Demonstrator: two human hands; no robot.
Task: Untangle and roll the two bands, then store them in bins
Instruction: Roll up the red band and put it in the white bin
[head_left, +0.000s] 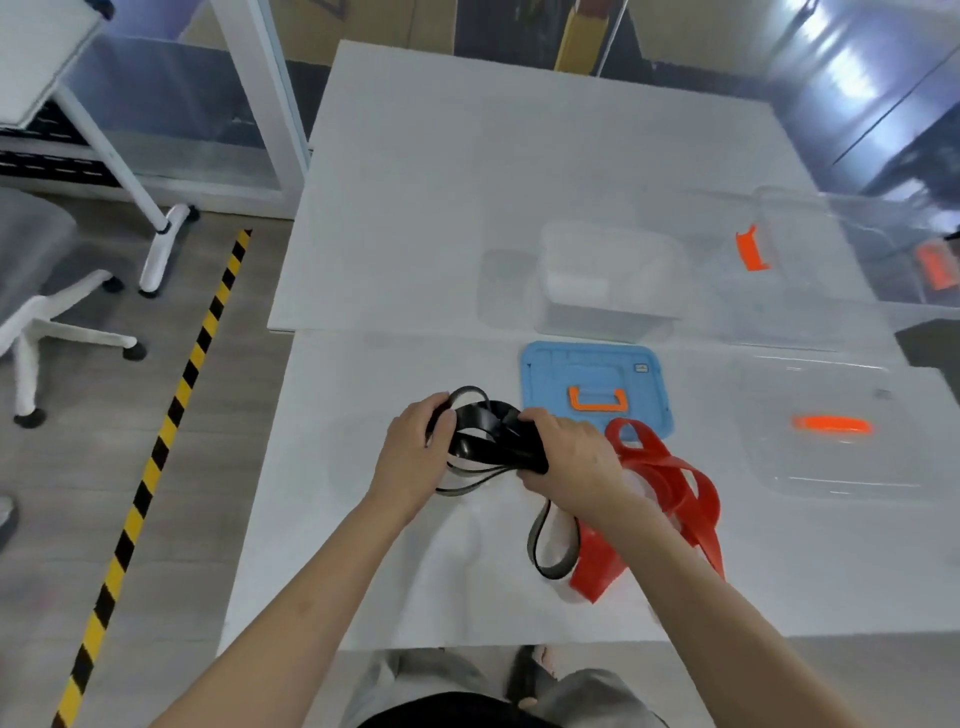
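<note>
Your left hand (415, 452) curls its fingers round the gathered coils of the black band (488, 436), just above the white table (395, 260). Your right hand (569, 462) grips the same bundle at its other end, fingers closed over it. One black loop trails below the right wrist. Draw it in under even tension so the roll winds flat. The red band (675, 483) lies loose just right of that hand, against the trailing loop, so lift clear of it. The clear bin (608, 280) stands open beyond.
</note>
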